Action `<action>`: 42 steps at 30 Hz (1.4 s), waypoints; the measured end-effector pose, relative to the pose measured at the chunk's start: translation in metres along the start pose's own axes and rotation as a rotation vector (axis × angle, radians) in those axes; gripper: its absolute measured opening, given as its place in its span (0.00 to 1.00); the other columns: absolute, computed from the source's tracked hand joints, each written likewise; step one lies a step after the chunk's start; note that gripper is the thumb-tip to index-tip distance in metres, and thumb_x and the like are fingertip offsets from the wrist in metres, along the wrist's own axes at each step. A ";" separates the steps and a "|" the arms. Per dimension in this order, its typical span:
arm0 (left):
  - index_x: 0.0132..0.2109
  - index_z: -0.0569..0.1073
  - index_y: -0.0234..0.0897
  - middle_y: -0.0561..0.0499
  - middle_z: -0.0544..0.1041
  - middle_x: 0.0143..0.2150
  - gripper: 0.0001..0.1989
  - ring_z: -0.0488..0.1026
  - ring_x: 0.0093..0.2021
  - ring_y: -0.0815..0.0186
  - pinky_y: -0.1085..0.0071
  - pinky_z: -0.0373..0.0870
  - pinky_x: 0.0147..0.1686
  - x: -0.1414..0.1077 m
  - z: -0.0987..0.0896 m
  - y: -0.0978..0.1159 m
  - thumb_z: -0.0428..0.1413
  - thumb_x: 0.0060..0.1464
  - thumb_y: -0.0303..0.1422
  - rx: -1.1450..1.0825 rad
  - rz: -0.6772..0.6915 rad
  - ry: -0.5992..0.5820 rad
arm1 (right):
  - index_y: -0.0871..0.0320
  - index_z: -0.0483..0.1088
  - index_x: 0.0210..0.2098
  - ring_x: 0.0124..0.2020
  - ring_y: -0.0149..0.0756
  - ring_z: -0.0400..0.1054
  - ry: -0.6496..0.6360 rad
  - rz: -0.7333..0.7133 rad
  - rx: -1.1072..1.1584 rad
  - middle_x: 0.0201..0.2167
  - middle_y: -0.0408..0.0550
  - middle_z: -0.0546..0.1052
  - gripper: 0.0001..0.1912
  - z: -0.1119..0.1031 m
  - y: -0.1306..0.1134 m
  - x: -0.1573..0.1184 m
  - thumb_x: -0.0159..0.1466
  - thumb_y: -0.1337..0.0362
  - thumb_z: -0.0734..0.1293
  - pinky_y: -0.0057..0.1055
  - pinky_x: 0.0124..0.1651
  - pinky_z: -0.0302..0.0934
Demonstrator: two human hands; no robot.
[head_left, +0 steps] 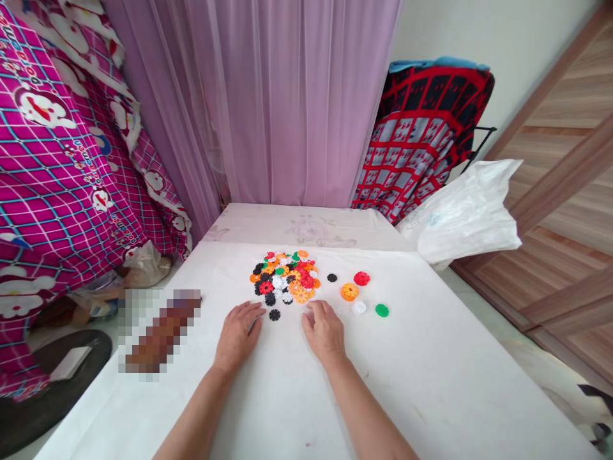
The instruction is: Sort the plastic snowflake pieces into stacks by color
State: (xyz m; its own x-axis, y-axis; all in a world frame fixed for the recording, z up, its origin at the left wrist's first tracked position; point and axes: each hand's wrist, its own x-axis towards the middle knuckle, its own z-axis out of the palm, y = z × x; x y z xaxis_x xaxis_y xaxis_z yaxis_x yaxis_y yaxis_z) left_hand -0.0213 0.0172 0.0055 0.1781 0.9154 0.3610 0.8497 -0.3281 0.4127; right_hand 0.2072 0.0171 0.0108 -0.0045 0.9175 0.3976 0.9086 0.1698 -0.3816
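Left hand (pixel 238 333) and right hand (pixel 325 329) lie low over the white-covered table (pixel 454 358), palms down, wrists nearly straight, forearms angling inward from the bottom edge, which cuts them off. The left hand's fingers are loosely bent, its thumb apart from them and pointing towards a single black notched disc (pixel 274 315) just beside it; its grasp is relaxed and unclosed, with nothing seen in it. The right hand's fingers curl down more, thumb separate, and nothing shows in its grasp either, though both palms are hidden. Whether its fingertips touch the near edge of the pile of notched plastic discs (pixel 280 279) is hard to tell. That mixed-colour pile sits beyond and between the hands, its lower discs covered by those on top. To its right lie a black disc (pixel 332 278), red discs (pixel 362 278), orange discs (pixel 349 292), a white disc (pixel 359 308) and a green disc (pixel 382 310). Pixelation obscures a brownish object (pixel 163 332) at the table's left
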 end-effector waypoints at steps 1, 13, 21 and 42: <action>0.46 0.78 0.44 0.49 0.78 0.52 0.15 0.71 0.56 0.55 0.48 0.66 0.58 0.000 0.000 0.000 0.48 0.59 0.33 0.000 0.000 -0.001 | 0.56 0.70 0.42 0.42 0.35 0.68 0.036 -0.002 0.020 0.41 0.47 0.76 0.10 0.004 -0.003 0.006 0.60 0.67 0.63 0.28 0.45 0.57; 0.47 0.77 0.45 0.49 0.78 0.52 0.14 0.71 0.57 0.54 0.47 0.66 0.57 -0.002 0.001 -0.003 0.49 0.60 0.35 -0.011 0.014 -0.018 | 0.57 0.69 0.40 0.47 0.41 0.63 0.049 0.079 -0.014 0.42 0.50 0.75 0.08 0.010 -0.016 0.027 0.59 0.67 0.65 0.35 0.46 0.54; 0.48 0.78 0.46 0.49 0.78 0.53 0.15 0.71 0.57 0.54 0.47 0.65 0.58 -0.002 0.000 -0.002 0.49 0.60 0.36 -0.025 0.010 -0.018 | 0.56 0.70 0.40 0.45 0.42 0.63 0.038 0.064 -0.059 0.37 0.49 0.75 0.08 0.017 -0.012 0.028 0.60 0.65 0.66 0.35 0.44 0.53; 0.48 0.77 0.46 0.49 0.78 0.53 0.15 0.71 0.57 0.54 0.47 0.65 0.58 -0.003 -0.001 -0.004 0.48 0.60 0.36 -0.012 0.007 -0.028 | 0.57 0.72 0.36 0.33 0.32 0.69 0.163 0.242 0.371 0.35 0.48 0.75 0.12 0.016 0.012 0.021 0.63 0.65 0.57 0.26 0.40 0.62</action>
State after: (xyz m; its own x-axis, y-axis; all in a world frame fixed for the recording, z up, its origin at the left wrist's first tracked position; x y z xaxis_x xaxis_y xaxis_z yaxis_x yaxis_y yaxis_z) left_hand -0.0253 0.0156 0.0039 0.1976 0.9192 0.3406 0.8427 -0.3368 0.4200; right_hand 0.2117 0.0443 0.0007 0.2813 0.8833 0.3750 0.6647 0.1025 -0.7400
